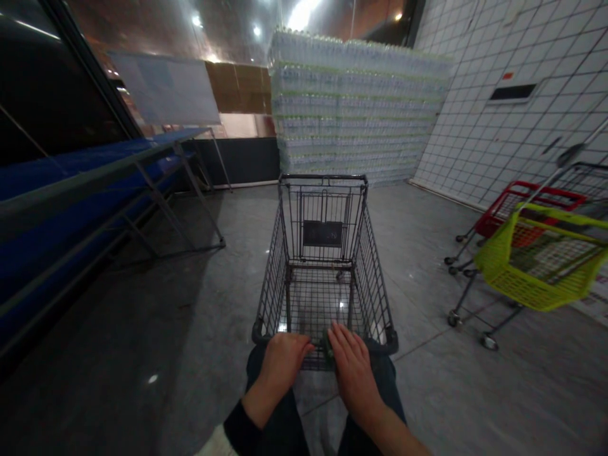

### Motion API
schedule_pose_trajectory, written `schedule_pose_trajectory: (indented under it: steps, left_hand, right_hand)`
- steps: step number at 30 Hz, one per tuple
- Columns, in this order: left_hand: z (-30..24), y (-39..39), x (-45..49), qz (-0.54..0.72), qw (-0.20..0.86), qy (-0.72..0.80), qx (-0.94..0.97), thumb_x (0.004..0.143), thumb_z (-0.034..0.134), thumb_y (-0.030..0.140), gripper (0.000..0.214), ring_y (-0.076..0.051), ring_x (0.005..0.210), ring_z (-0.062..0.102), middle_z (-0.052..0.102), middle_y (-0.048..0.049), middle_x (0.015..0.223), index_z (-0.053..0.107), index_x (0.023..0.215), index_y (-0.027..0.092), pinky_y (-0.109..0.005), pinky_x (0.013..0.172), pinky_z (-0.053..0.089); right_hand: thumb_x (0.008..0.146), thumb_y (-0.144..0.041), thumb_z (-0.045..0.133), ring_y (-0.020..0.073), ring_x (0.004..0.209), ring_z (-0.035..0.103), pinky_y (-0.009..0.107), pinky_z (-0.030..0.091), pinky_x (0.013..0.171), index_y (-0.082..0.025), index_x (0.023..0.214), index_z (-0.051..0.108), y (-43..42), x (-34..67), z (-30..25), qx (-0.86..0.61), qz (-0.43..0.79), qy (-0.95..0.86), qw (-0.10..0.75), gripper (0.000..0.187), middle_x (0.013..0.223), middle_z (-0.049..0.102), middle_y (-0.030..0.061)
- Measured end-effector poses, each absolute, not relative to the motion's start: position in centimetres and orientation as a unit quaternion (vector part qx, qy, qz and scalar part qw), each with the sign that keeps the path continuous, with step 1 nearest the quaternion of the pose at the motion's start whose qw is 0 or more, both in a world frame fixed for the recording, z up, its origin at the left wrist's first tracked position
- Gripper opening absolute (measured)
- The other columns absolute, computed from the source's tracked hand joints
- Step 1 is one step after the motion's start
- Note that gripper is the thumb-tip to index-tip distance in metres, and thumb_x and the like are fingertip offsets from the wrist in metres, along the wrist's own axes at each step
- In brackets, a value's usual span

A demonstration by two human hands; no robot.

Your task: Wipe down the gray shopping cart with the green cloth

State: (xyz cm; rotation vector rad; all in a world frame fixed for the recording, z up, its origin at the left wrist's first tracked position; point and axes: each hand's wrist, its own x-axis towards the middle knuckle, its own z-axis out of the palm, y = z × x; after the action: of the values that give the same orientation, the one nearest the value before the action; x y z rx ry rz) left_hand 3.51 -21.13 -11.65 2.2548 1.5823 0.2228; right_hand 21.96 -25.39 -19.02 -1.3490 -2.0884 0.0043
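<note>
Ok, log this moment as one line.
left hand: at shopping cart near rim | right hand: by small dark item, unclear | bottle stack: beyond cart

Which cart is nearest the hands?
The dark wire cart ahead, with the dark plate on its far panel: the left hand and right hand are at its near rim. The others, including the yellow-green cart and red cart, stand off right.

The cart (323,260) looks like metal wire, the yellow basket (536,278) plastic, the floor (213,329) smooth and glossy.
</note>
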Motion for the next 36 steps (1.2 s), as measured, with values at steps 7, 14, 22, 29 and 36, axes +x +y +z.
schedule_pose_trajectory:
  steps: [7, 14, 22, 29, 36]
  left_hand:
    - [-13.0, -18.0, 6.5, 0.171, 0.149, 0.537, 0.812, 0.090, 0.054, 0.031, 0.021, -0.027, 0.083, 0.064, 0.071, -0.0131, 0.084, 0.070, 0.083, 0.018, -0.038, 0.081, 0.039]
    - [-14.2, -13.8, 8.7, 0.263, 0.122, 0.512, 0.808, 0.088, 0.057, 0.031, 0.020, -0.026, 0.080, 0.062, 0.069, -0.0138, 0.081, 0.068, 0.079, 0.017, -0.038, 0.083, 0.037]
    - [-15.2, -12.5, 7.2, 0.273, 0.100, 0.476, 0.830, 0.090, 0.055, 0.030, 0.018, -0.022, 0.085, 0.061, 0.070, -0.0081, 0.084, 0.067, 0.081, 0.019, -0.036, 0.085, 0.036]
    - [-15.1, -13.9, 1.8, 0.279, 0.013, 0.469, 0.838, 0.095, 0.041, 0.042, 0.039, -0.019, 0.076, 0.057, 0.067, -0.0029, 0.073, 0.063, 0.073, 0.019, -0.040, 0.087, 0.033]
    - [-15.8, -13.8, -4.2, 0.289, 0.031, 0.504, 0.814, 0.096, 0.035, 0.041, 0.046, -0.017, 0.071, 0.057, 0.065, -0.0008, 0.066, 0.064, 0.067, 0.020, -0.041, 0.091, 0.033]
  right_hand:
    - [0.070, -0.008, 0.049, 0.0293, 0.133, 0.042, 0.053, 0.032, 0.109, -0.020, 0.148, 0.033, -20.6, 24.6, -17.1, -0.517, 0.033, -0.790, 0.327, 0.081, 0.144, 0.048, 0.0122]
    - [0.078, -0.006, 0.045, 0.0263, 0.131, 0.043, 0.050, 0.029, 0.111, -0.018, 0.134, 0.052, -16.2, 26.0, -17.4, -0.557, 0.005, -0.759, 0.336, 0.057, 0.141, 0.052, 0.0109]
    - [0.084, -0.006, 0.044, 0.0226, 0.118, 0.051, 0.041, 0.037, 0.103, -0.019, 0.122, 0.057, -16.8, 26.0, -15.1, -0.583, 0.031, -0.752, 0.305, 0.043, 0.122, 0.063, 0.0094]
    - [0.088, -0.011, 0.044, 0.0244, 0.097, 0.061, 0.034, 0.041, 0.084, -0.015, 0.101, 0.061, -17.9, 20.9, -11.6, -0.630, 0.067, -0.758, 0.153, 0.022, 0.097, 0.069, 0.0117]
    - [0.096, -0.029, 0.041, 0.0191, 0.085, 0.065, 0.026, 0.042, 0.071, -0.018, 0.105, 0.057, -15.0, 23.4, -10.7, -0.603, 0.182, -0.728, 0.270, 0.021, 0.092, 0.070, 0.0076]
